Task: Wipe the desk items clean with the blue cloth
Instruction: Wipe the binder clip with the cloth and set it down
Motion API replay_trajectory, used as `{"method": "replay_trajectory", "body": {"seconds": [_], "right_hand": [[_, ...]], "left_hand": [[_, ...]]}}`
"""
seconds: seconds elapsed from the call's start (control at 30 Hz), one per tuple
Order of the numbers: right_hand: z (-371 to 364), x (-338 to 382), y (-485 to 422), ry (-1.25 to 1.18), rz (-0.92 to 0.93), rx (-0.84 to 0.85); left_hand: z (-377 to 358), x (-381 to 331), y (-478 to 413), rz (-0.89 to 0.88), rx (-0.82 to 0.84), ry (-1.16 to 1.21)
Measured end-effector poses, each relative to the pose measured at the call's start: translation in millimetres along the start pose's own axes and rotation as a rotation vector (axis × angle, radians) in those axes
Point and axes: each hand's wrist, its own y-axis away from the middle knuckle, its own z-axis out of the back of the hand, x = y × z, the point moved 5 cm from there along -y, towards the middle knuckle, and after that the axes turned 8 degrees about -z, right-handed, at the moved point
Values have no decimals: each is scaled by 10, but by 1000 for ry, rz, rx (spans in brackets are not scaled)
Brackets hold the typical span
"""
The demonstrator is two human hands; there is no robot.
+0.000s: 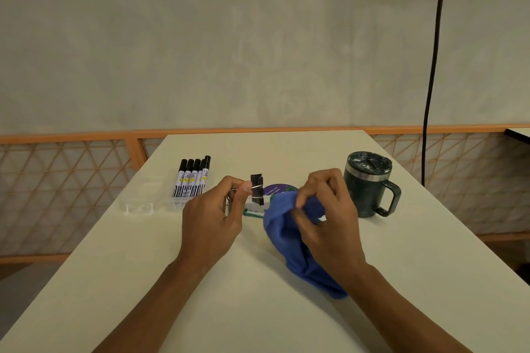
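Gripping the blue cloth [289, 238] in the right hand [327, 218], fingers curled into its upper folds, with the rest trailing down onto the white table [258, 309] toward the near edge. Pinching a black binder clip [257, 188] by its wire handles in the left hand [212, 218], thumb on top, raised a little off the table, just left of the cloth and not touching it. Holding both hands near each other, apart.

Just behind the cloth, flat on the table: a round purple disc [276, 189] with small pale lettering, partly covered by the cloth's top edge. Below the clip: a green pen [252, 213], its right end meeting the cloth.

Farther left, side by side with caps pointing away: a row of black-capped markers [193, 180], and near them some clear plastic wrap [140, 206].

To the right of the cloth hand, standing upright: a dark lidded mug [370, 186], handle turned right.

Beyond the table: an orange lattice railing [71, 180], a pale wall, and a black cable [433, 66] hanging down on the right.
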Motion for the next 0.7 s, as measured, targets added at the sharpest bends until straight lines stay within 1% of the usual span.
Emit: {"method": "replay_trajectory", "body": {"seconds": [0.07, 0.1, 0.17, 0.33, 0.43, 0.6, 0.7], "right_hand": [[-76, -41, 45, -152, -246, 86], [-122, -64, 77, -188, -337, 124], [-179, -96, 112, -220, -423, 162], [-201, -34, 82, -214, -425, 177], [-201, -27, 83, -214, -456, 160], [-194, -63, 88, -224, -513, 100], [-210, -68, 89, -221, -518, 106]], "left_hand": [[-4, -43, 3, -5, 11, 14], [-10, -73, 7, -19, 17, 16], [-24, -134, 12, -56, 37, 22], [-29, -161, 6, -106, 55, 20], [-48, -172, 6, -122, 69, 16], [-103, -217, 12, -218, 63, -2], [-132, -170, 32, -226, 71, 3]]}}
